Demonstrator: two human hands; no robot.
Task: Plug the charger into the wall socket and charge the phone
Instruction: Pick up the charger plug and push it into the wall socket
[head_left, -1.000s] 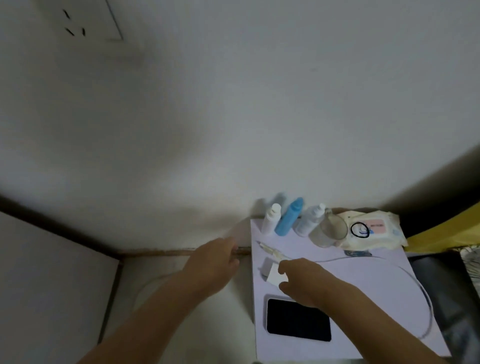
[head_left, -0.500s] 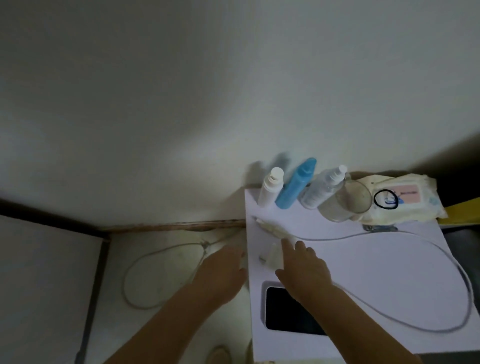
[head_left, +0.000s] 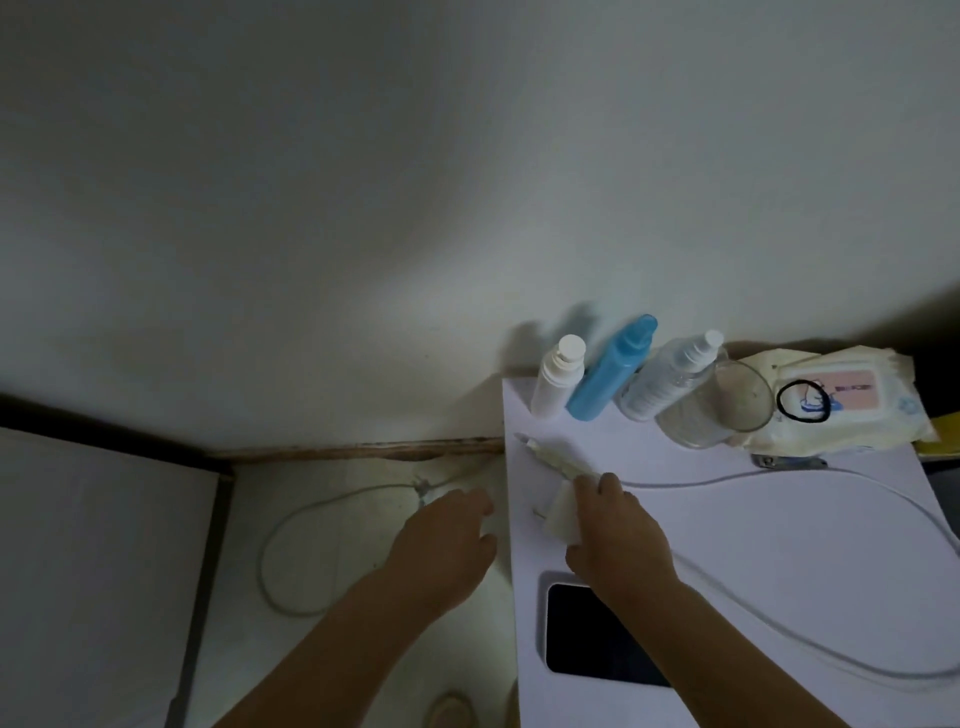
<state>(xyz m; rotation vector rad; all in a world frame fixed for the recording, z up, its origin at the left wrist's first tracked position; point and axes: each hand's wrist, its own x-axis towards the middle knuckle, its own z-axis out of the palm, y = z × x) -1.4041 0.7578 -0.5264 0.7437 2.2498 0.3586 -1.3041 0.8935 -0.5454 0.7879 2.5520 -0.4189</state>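
Observation:
A white charger plug (head_left: 560, 512) lies on the white table top (head_left: 737, 530), its prongs pointing left. My right hand (head_left: 618, 535) rests over it, fingers touching its right side; whether it grips is unclear. The charger's white cable (head_left: 779, 623) loops across the table to the right, and its free end (head_left: 545, 456) lies just above the plug. A phone (head_left: 587, 634) with a dark screen lies face up near the table's front, partly under my right wrist. My left hand (head_left: 441, 551) hovers left of the table, fingers loosely apart, holding nothing. No wall socket is in view.
Three bottles stand at the table's back: white (head_left: 557, 384), blue (head_left: 610, 370), clear (head_left: 670, 378). Beside them are a glass (head_left: 719, 413) and a wipes pack (head_left: 841, 405) with a black hair tie (head_left: 804, 401). Nail clippers (head_left: 787, 461) lie nearby. Another cable (head_left: 291, 540) loops on the floor.
The view has tipped downward, so the wall socket left the frame. My right hand shifted slightly onto the charger plug. My left hand dropped lower, beside the table's left edge.

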